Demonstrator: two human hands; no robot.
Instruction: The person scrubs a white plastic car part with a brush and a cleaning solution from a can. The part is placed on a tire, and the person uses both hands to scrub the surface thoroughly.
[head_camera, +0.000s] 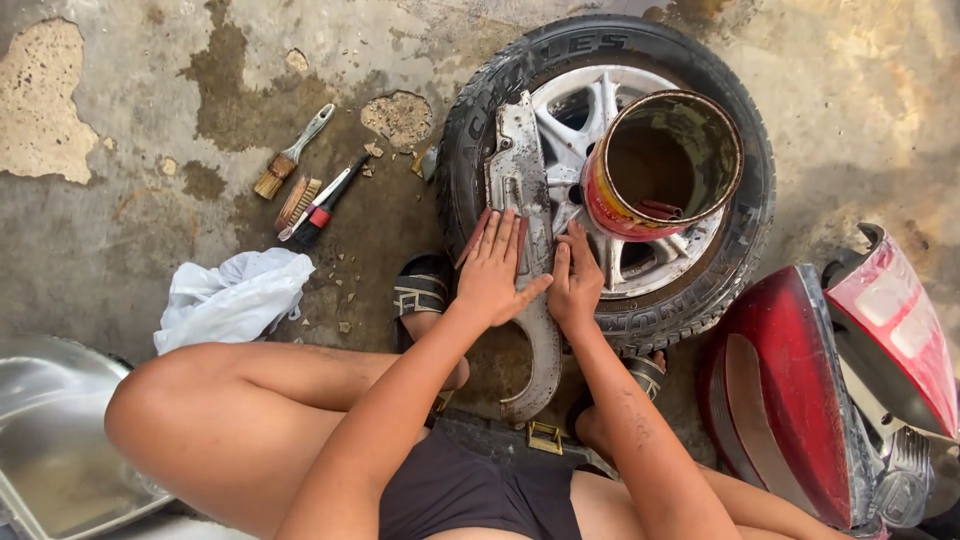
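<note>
A long grey curved body panel (519, 170), scuffed and patchy, lies across a car tyre (470, 150) with a silver alloy rim (590, 110). My left hand (492, 270) lies flat with fingers together on the panel's middle, pressing a reddish sheet, probably sandpaper, whose edges show beside the fingers. My right hand (574, 278) rests just to the right, fingers bent against the panel's edge. The panel's lower end (535, 390) hooks down between my legs.
An open rusty red tin (665, 165) stands on the rim. Two brushes (290, 160) and a small tool (330, 200) lie on the stained concrete at left, beside a white plastic bag (235, 295). A metal basin (50, 440) sits lower left, red tail-lamp parts (800, 390) lower right.
</note>
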